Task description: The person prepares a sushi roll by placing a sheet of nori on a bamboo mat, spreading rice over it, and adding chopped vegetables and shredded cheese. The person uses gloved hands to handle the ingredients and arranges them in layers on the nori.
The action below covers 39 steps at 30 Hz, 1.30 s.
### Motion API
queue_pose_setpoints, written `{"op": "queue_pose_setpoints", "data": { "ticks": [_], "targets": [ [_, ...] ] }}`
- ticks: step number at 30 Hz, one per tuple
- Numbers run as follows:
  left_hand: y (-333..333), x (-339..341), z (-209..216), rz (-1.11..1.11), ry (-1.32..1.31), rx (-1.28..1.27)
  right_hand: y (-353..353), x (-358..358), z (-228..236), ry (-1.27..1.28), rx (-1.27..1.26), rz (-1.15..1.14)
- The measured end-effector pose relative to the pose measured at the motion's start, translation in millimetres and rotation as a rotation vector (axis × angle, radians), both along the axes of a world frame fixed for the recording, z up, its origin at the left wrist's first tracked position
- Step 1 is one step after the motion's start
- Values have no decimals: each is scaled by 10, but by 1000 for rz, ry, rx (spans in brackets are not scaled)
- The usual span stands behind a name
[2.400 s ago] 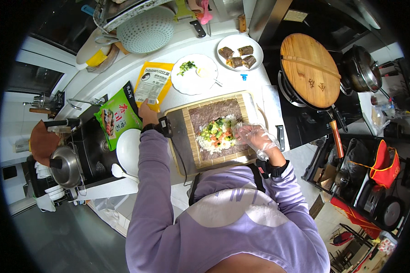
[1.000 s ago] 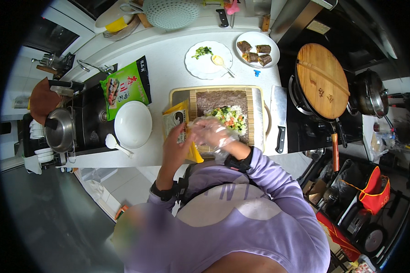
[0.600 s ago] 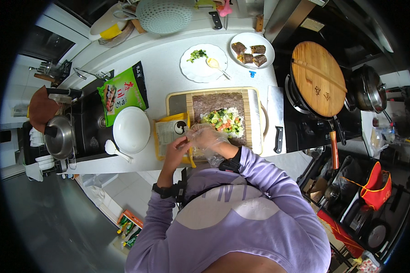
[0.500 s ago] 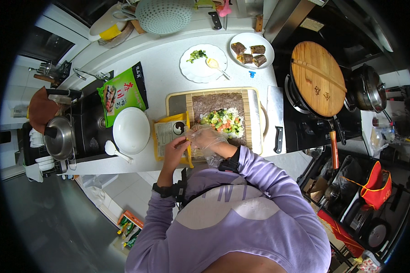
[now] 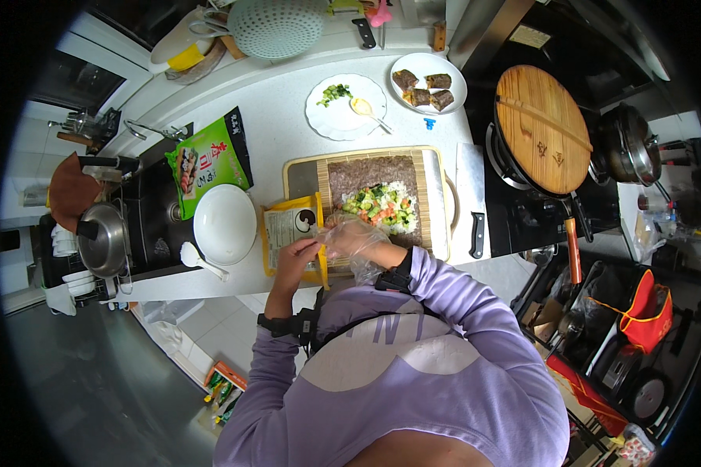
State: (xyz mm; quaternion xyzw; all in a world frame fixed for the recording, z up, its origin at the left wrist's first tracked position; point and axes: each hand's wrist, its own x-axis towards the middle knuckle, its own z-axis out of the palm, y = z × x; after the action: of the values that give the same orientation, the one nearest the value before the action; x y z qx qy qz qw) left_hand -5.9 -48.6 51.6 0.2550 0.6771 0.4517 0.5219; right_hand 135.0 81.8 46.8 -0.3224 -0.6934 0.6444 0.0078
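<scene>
A yellow-edged packet with a clear window lies at the left side of a bamboo rolling mat. My left hand, bare, pinches at the right edge of this packet. My right hand, in a clear plastic glove, meets it there with fingers bent and closed on the same edge; its fingertips are partly hidden. Just beyond my right hand, a nori sheet spreads on the mat, topped with white rice and diced vegetables in green and orange. Mat and nori lie on a pale-rimmed cutting board.
A white bowl, a rice paddle and a green bag are at left. Farther back stand a scalloped plate with a spoon and a plate of nori rolls. A large knife and wood-lidded wok are right.
Both hands stay at the packet's edge, nearly still. The whole view shifts very slightly; nothing else has visibly moved.
</scene>
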Motion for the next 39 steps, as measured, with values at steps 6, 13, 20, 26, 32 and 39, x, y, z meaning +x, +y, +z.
{"op": "queue_pose_setpoints", "data": {
  "ticks": [6, 13, 20, 26, 32, 39],
  "targets": [
    [-26, -11, -16, 36, -90, -6, 41, 39, 299, -9, 9, 30],
    [-48, -42, -16, -39, -47, 1, -63, 19, 138, 1, -160, -115],
    [91, 152, 93, -49, 257, -9, -75, 0, 2, 188, 153, -23],
    [86, 98, 619, 178, 956, 27, -43, 84, 397, -53, 617, -226],
    [181, 247, 926, 249, 1074, 133, 15, 112, 816, -75, 463, -200],
    [250, 414, 883, 16, 1029, 123, -22, 2, 741, -148, 379, -136]
  ]
}}
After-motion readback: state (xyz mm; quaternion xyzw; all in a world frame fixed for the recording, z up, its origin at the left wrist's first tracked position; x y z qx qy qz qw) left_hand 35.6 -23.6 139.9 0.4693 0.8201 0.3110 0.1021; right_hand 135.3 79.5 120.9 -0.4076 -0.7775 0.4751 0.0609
